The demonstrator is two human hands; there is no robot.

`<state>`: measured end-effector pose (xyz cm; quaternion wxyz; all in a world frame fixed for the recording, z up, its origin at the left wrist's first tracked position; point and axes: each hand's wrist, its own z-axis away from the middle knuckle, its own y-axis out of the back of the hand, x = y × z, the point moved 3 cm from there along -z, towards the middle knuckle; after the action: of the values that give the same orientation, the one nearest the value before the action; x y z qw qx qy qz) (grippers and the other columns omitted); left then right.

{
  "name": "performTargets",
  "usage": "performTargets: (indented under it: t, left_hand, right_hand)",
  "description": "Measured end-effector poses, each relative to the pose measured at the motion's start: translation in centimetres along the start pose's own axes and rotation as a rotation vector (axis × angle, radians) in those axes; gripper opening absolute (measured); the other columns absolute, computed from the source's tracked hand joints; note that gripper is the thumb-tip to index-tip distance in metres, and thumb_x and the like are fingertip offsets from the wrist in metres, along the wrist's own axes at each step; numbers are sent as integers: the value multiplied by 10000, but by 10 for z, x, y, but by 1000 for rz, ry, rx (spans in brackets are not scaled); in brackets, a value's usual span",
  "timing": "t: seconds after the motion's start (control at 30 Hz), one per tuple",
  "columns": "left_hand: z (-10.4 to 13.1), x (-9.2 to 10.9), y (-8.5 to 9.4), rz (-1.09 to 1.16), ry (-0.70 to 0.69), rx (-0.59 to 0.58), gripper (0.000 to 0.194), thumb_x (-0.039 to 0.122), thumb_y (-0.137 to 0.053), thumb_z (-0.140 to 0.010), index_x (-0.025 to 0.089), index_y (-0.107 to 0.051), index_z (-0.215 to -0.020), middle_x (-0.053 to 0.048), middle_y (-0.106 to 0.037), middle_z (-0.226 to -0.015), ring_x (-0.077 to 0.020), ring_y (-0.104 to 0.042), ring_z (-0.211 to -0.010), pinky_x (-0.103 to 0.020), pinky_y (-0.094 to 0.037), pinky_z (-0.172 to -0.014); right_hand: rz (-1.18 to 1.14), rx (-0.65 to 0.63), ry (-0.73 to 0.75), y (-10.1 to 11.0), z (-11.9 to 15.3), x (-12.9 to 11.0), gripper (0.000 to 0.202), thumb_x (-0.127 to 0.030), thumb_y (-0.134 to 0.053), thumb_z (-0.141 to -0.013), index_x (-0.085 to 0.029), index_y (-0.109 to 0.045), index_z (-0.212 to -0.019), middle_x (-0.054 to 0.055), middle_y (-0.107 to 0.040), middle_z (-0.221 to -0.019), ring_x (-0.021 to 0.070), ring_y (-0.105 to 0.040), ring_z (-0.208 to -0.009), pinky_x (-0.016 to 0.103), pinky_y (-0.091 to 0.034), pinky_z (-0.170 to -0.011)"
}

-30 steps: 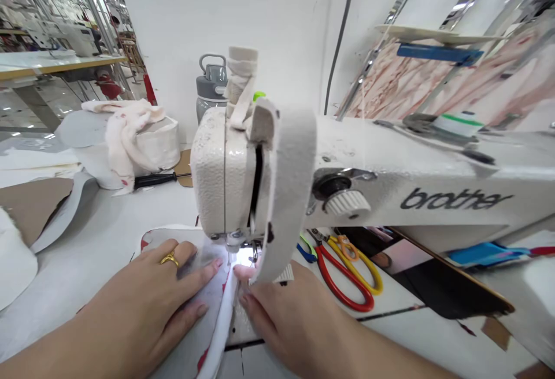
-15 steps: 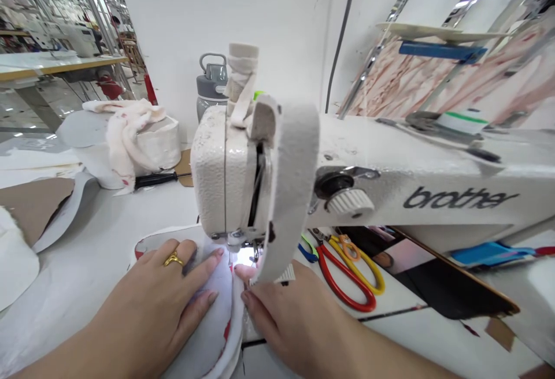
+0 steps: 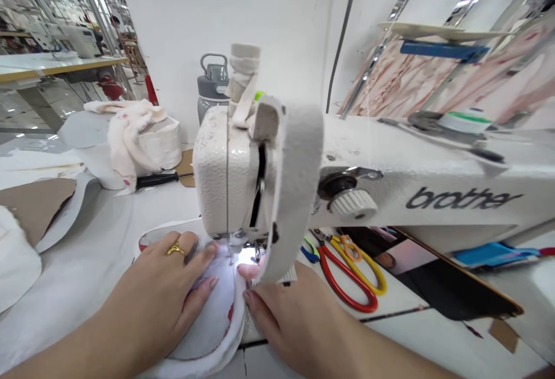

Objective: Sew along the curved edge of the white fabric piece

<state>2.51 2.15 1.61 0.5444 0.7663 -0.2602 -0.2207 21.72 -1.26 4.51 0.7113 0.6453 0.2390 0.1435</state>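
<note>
White worktable (image 3: 108,234), workshop aisle at far left. Fabric piece (image 3: 214,309) lies flat under the sewing machine (image 3: 229,177) head, curved edge near the table's front. Left hand (image 3: 165,292) pressed flat on it, fingers spread; right hand (image 3: 281,304) flat just beside, fingertips at the needle. Scissors (image 3: 351,278) right; open surface left.

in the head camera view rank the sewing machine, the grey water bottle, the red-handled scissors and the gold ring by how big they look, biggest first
1. sewing machine, by far
2. red-handled scissors and grey water bottle: look alike in size; the bottle stands farther back and is partly hidden, so no ranking
3. gold ring on the left hand
</note>
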Motion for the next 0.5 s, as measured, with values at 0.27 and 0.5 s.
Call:
performTargets:
  t: [0.27, 0.5]
  left_hand:
    - [3, -4, -4, -6, 0, -43, 497, 403, -281, -1017, 223, -657, -1287, -132, -659, -1021, -317, -591, -878, -471, -459, -753]
    - [0, -6, 2, 50, 0, -5, 433, 412, -368, -998, 235, -680, -1241, -112, -659, -1011, -318, -584, -918, -459, -446, -799]
  right_hand:
    - [-60, -37, -31, 1, -1, 1, 378, -228, -411, -1006, -157, -726, -1203, 149, -730, -1129, 332, -666, -1048, 455, -542, -874]
    - [-40, -65, -44, 3, -2, 1, 380, -228, -408, -1009, -144, -725, -1201, 149, -737, -1096, 333, -673, -1007, 443, -538, -838]
